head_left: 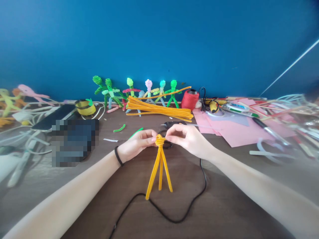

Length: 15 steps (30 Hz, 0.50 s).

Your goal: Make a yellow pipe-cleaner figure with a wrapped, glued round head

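Above the middle of the table, a pipe cleaner figure [160,141] made of orange-yellow pipe cleaners hangs between my hands. Its top is coiled into a small knot, and several straight stems spread downward. My left hand [139,142], with a black band at the wrist, pinches the knot from the left. From the right, the thumb and fingertips of my right hand [186,137] are closed on a short pipe cleaner end at the coil. Part of the coil is hidden by my fingertips. A black glue gun [171,124] lies behind my right hand, partly covered.
A bundle of orange-yellow pipe cleaners [159,109] lies behind my hands. Several pipe cleaner dolls [173,91] lean on the blue wall [159,43]. Red thread [189,99] and pink paper [236,132] are at right; a black cord [179,220] curves in front. A pixelated dark object [77,142] lies left.
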Motion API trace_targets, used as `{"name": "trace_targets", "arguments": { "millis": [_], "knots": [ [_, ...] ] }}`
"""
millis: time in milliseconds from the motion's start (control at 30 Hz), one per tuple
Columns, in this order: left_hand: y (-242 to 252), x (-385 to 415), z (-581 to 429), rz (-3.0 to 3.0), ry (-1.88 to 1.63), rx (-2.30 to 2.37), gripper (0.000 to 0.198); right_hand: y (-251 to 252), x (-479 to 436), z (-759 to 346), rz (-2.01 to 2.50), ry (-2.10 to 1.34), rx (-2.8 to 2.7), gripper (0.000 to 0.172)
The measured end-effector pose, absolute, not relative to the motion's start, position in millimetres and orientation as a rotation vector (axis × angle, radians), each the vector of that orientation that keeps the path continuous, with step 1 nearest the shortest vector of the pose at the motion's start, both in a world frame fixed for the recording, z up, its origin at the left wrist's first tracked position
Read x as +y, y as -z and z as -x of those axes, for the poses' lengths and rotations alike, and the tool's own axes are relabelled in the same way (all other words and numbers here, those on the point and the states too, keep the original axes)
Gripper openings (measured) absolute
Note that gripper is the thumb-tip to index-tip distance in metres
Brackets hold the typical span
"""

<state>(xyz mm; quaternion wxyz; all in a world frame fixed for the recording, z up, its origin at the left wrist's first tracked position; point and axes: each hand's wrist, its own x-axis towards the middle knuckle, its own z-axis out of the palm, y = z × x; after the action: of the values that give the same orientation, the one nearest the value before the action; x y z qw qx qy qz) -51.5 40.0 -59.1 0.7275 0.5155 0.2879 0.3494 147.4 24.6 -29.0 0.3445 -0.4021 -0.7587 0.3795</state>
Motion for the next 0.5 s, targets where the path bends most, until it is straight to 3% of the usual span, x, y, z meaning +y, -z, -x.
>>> {"name": "trace_targets", "arguments": {
  "millis": [500],
  "knots": [
    [55.7, 35.6, 48.1, -1.049, -0.766, 0.514, 0.016, 34.2, 29.5, -147.8, 0.985, -1.32, -1.797, 0.019]
  ]
}}
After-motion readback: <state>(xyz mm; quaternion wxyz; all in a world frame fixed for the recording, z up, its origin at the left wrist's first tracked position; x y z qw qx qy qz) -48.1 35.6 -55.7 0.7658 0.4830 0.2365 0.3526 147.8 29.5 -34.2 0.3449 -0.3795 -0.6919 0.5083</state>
